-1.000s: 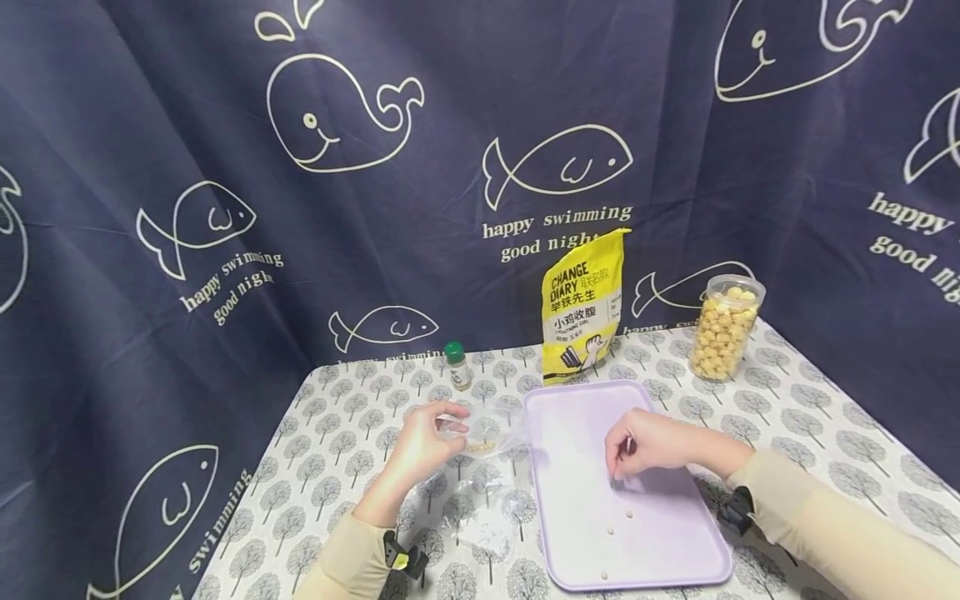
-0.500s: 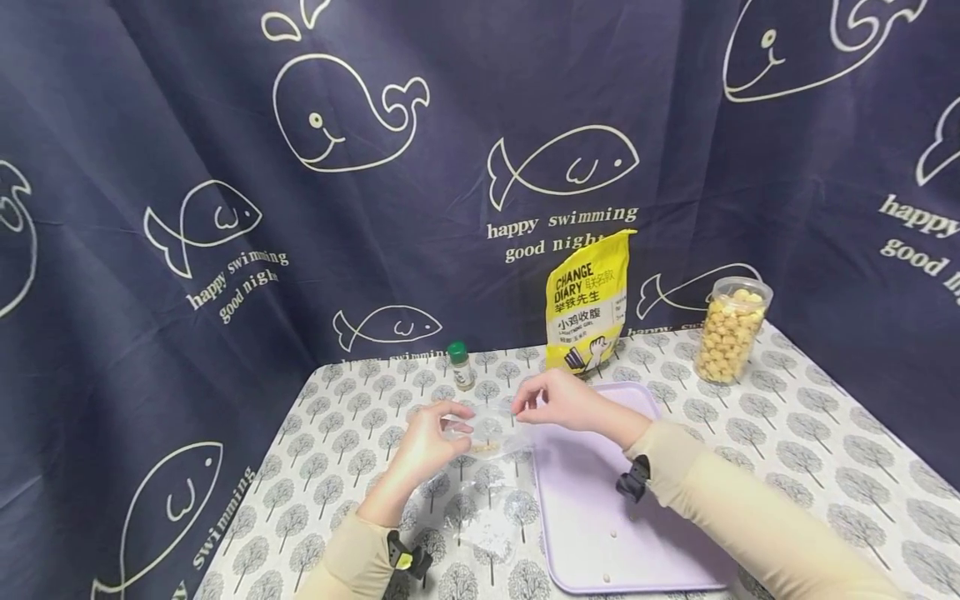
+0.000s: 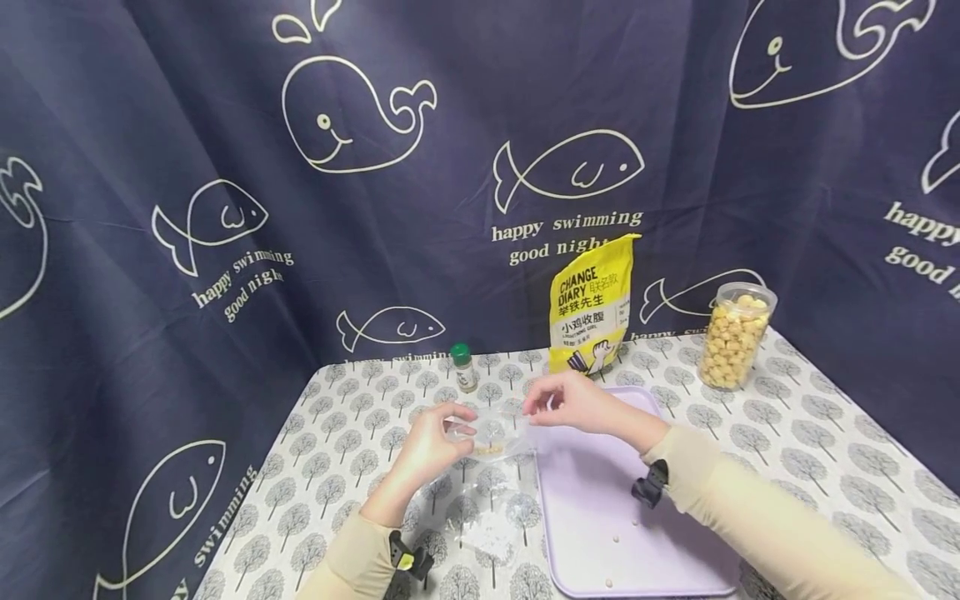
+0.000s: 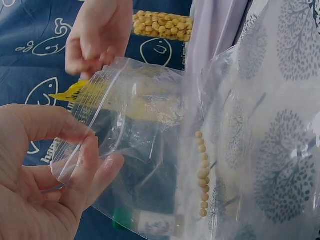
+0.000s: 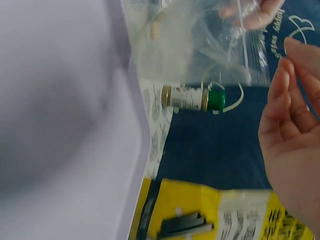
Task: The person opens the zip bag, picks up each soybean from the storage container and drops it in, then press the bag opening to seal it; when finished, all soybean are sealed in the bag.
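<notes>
My left hand (image 3: 435, 442) pinches a clear zip bag (image 4: 150, 125) at its mouth, thumb and fingertips on the zip strip. A row of small round soybeans (image 4: 203, 175) lies along the bottom of the bag. Beside the bag's mouth is my right hand (image 3: 577, 404), above the far left part of the lilac tray (image 3: 581, 533). Its thumb and forefinger tips come together in the right wrist view; whether something small is between them is hidden. Loose soybeans (image 3: 617, 539) lie on the near part of the tray, below the right forearm.
A small green-capped bottle (image 3: 463, 368) stands behind the bag. The yellow pouch (image 3: 592, 308) stands behind the tray, and a clear jar of yellow balls (image 3: 737, 337) is at the back right. Clear plastic (image 3: 491, 521) lies on the tree-print cloth beside the tray.
My right hand has moved from low over the tray, left and away from me, to the zip bag's mouth. The left hand keeps its pinch on the bag, nearly still.
</notes>
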Available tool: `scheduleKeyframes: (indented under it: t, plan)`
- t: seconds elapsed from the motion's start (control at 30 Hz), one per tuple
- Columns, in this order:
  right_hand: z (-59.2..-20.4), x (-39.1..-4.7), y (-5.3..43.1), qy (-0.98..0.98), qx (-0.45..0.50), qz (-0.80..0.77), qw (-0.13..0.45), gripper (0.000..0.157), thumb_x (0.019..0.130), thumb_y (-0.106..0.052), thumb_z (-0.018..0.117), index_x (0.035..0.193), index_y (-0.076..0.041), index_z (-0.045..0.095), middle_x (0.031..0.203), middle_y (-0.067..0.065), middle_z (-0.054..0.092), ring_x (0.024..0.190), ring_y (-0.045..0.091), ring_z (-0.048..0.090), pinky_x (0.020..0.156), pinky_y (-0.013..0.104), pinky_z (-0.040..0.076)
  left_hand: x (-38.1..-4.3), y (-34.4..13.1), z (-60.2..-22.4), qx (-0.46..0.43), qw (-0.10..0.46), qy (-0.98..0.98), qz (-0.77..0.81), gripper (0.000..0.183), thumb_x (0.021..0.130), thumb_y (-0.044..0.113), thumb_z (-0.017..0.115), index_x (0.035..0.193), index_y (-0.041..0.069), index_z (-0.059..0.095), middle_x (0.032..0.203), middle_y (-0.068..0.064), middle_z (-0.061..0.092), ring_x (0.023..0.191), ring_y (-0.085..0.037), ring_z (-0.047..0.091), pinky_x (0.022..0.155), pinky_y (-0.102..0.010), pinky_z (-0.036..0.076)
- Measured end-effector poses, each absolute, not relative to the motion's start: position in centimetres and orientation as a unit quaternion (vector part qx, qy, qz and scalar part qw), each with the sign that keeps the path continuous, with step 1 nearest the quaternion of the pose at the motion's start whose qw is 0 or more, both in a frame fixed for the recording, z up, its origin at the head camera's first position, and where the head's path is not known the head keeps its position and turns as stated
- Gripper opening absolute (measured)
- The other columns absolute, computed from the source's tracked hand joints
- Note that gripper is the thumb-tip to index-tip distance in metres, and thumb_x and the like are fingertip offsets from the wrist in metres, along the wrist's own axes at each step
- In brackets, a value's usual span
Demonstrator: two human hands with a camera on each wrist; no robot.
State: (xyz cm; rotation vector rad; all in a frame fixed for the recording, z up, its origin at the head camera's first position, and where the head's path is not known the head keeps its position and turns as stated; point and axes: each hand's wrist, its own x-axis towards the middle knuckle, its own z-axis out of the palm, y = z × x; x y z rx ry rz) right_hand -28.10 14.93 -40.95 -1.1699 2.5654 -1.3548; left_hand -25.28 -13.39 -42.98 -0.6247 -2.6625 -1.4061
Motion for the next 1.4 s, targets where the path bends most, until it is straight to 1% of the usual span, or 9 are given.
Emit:
scheduleKeyframes:
  t: [0.1,0.27,0.4,0.5,0.7,0.93,1.03,1.13,1.4]
  plan:
    - [-41.4,-27.3,17.2,0.805,-0.388,-0.447,0.042,0.010,0.087,-0.012,0.079,0.095,-0.009,0.074,0.088,-0.003,0.069,0.082,0.015,0.064,0.075,0.033,0.057,-25.3,-13.5,-43.0,-0.203,0.032,-0.864,-0.460,0.038,0.074,-0.003,0.070,0.112,0.000,0.070,0.115,-0.013,0.069,0.095,-0.026,0.073,0.068,-0.027,0.059]
    - [-42.9,-25.8,20.1,0.769,-0.459,-0.425,0.129,0.014,0.085,-0.005,0.077,0.099,-0.005,0.074,0.092,0.007,0.072,0.084,0.014,0.066,0.077,0.035,0.059,-25.3,-13.7,-42.9,-0.200,0.032,-0.864,-0.462,0.038,0.074,-0.004,0.070,0.112,0.000,0.070,0.118,-0.013,0.068,0.096,-0.025,0.073,0.070,-0.026,0.059]
    - [-44.4,-24.4,20.8,0.754,-0.495,-0.388,0.190,0.021,0.081,-0.006,0.081,0.101,-0.010,0.077,0.093,0.000,0.073,0.085,0.011,0.067,0.077,0.032,0.059,-25.2,-13.8,-42.9,-0.199,0.037,-0.867,-0.455,0.037,0.074,-0.003,0.071,0.110,0.002,0.071,0.118,-0.013,0.069,0.094,-0.023,0.073,0.071,-0.026,0.059]
    - [-45.5,-23.6,20.8,0.755,-0.512,-0.352,0.209,0.025,0.077,-0.009,0.084,0.101,-0.015,0.079,0.093,-0.007,0.072,0.084,0.007,0.067,0.075,0.028,0.058,-25.1,-13.7,-42.8,-0.199,0.040,-0.869,-0.452,0.036,0.074,-0.002,0.071,0.110,0.003,0.071,0.118,-0.013,0.069,0.093,-0.022,0.073,0.071,-0.026,0.059]
    - [-47.1,-22.7,20.6,0.761,-0.537,-0.306,0.200,0.025,0.072,-0.010,0.087,0.095,-0.018,0.079,0.089,-0.016,0.069,0.079,-0.004,0.061,0.068,0.019,0.055,-25.1,-13.6,-42.8,-0.199,0.038,-0.868,-0.454,0.038,0.073,-0.004,0.070,0.110,0.001,0.071,0.116,-0.014,0.069,0.093,-0.023,0.073,0.067,-0.026,0.059]
    - [-47.6,-22.3,20.7,0.770,-0.523,-0.315,0.187,0.016,0.074,-0.004,0.083,0.085,-0.016,0.078,0.081,-0.013,0.067,0.073,-0.008,0.058,0.063,0.018,0.055,-25.1,-13.5,-42.9,-0.196,0.035,-0.867,-0.456,0.039,0.073,-0.004,0.070,0.111,0.000,0.071,0.116,-0.014,0.069,0.093,-0.024,0.073,0.063,-0.027,0.058]
    - [-47.4,-22.5,20.8,0.768,-0.511,-0.338,0.188,0.014,0.078,-0.004,0.082,0.086,-0.014,0.078,0.080,-0.010,0.070,0.070,-0.007,0.059,0.061,0.019,0.055,-25.1,-13.4,-42.8,-0.194,0.034,-0.868,-0.456,0.039,0.073,-0.003,0.070,0.112,0.001,0.071,0.114,-0.013,0.070,0.093,-0.024,0.073,0.062,-0.027,0.058]
    - [-46.8,-23.0,20.7,0.762,-0.503,-0.368,0.177,0.012,0.081,-0.005,0.081,0.089,-0.013,0.078,0.082,-0.008,0.072,0.070,-0.003,0.060,0.062,0.022,0.056,-25.1,-13.4,-42.8,-0.193,0.034,-0.868,-0.456,0.039,0.073,-0.003,0.070,0.111,0.001,0.071,0.114,-0.013,0.070,0.093,-0.023,0.073,0.061,-0.027,0.058]
    - [-44.3,-25.2,19.3,0.754,-0.458,-0.458,0.112,0.008,0.087,-0.004,0.076,0.092,-0.009,0.075,0.092,0.000,0.073,0.083,0.010,0.067,0.077,0.033,0.060,-25.1,-13.2,-42.8,-0.192,0.027,-0.866,-0.460,0.038,0.074,-0.003,0.069,0.112,0.002,0.071,0.115,-0.012,0.069,0.094,-0.024,0.073,0.062,-0.028,0.059]
